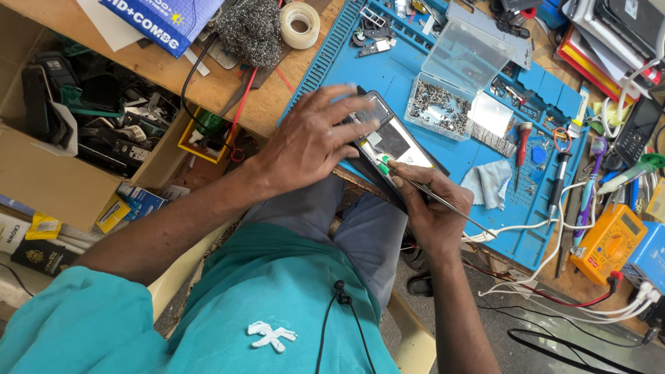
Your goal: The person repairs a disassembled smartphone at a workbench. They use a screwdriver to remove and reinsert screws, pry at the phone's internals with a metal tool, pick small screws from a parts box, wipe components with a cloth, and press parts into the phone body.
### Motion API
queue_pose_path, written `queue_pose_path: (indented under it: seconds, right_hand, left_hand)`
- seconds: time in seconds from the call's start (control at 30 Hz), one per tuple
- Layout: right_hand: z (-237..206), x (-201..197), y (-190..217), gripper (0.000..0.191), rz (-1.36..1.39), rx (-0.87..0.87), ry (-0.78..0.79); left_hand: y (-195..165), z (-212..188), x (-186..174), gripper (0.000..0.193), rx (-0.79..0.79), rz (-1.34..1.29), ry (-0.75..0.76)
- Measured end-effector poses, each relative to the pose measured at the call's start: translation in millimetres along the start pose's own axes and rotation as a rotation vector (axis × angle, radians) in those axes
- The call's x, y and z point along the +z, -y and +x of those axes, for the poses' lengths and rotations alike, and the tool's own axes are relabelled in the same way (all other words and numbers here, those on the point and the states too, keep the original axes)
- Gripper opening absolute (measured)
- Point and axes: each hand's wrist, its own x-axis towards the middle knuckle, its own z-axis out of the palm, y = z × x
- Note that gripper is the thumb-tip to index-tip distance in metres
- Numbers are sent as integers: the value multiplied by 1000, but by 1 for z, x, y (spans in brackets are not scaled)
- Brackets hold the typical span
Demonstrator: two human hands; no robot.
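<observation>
Below, your left hand (312, 138) pinned the phone (391, 142) flat (long axis diagonal); your right hand (429, 208) pinched tweezers (443, 204) at its near end.

Teal shirt, grey trousers, bare forearms
</observation>
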Motion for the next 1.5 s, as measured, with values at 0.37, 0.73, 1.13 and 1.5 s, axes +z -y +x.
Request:
queue_pose_path:
  seconds: [0.37, 0.73, 1.13, 1.5]
  right_hand:
    - [-23, -12, 0, 11, 232, 34, -161]
    - [-45, -8, -5, 11, 341, 113, -321]
    - [-42, -3, -2, 11, 397, 135, -313]
    - [-48, -7, -5, 13, 612, 103, -273]
  left_hand:
    - [-5, 13, 6, 16, 209, 13, 13]
    - [1, 25, 4, 18, 366, 29, 115]
    - [2, 24, 7, 15, 313, 14, 125]
    - [-21, 6, -44, 13, 29, -310, 193]
